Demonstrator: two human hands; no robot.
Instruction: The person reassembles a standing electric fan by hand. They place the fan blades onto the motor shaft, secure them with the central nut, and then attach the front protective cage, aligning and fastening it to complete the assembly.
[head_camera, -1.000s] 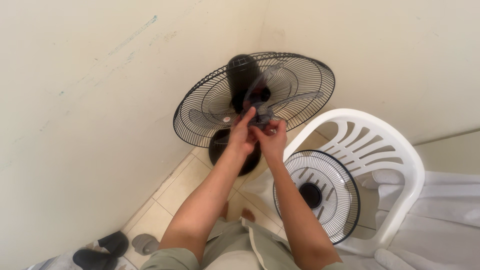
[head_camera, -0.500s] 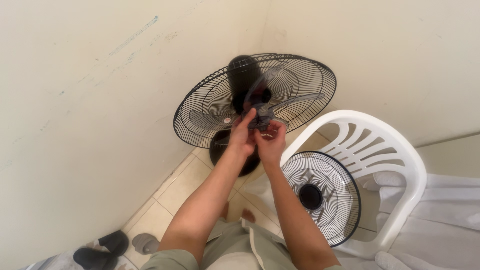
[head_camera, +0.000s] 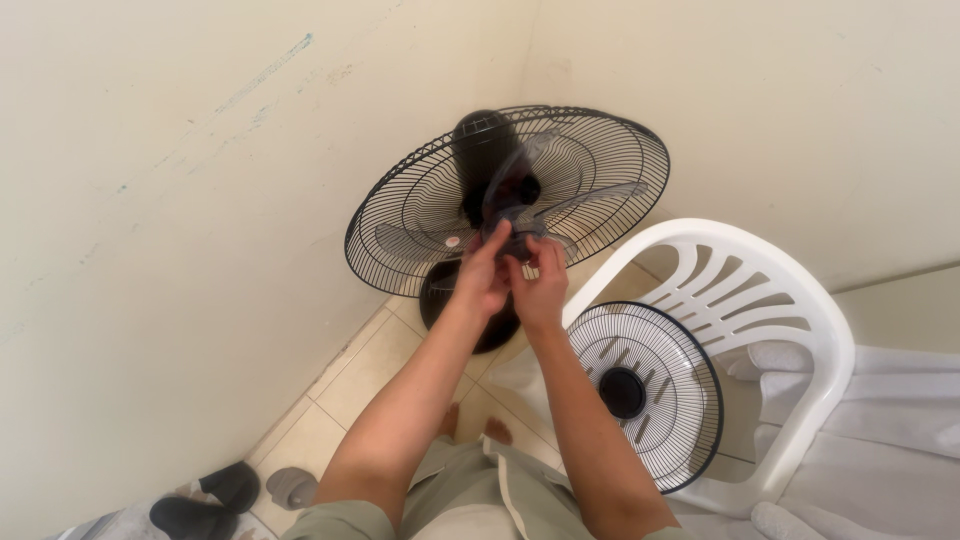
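Your left hand (head_camera: 483, 272) and right hand (head_camera: 541, 288) meet at the hub (head_camera: 519, 240) of the translucent grey fan blade (head_camera: 590, 200). Both are curled in close, fingers pinched around the hub from either side, the two hands touching each other. How firm the grip is, you cannot tell; the fingertips are blurred.

The blade sits in front of the black rear grille (head_camera: 420, 215) of a standing fan, which is tilted up toward you. The black motor housing (head_camera: 482, 140) shows through the wires behind the blade. The round black base (head_camera: 440, 290) stands on the tiled floor (head_camera: 340, 390) in the corner where the two cream walls (head_camera: 150, 250) meet, partly hidden by your left wrist.

The detached front grille (head_camera: 650, 390), black rim with pale wires and a dark centre cap, leans on the seat of a white plastic chair (head_camera: 760, 270) just right of your right forearm. White cloth (head_camera: 890, 420) lies beyond the chair at the right edge.

At the near left edge of the floor lie dark slippers (head_camera: 215, 495). Your bare toes (head_camera: 495, 430) show between your forearms.
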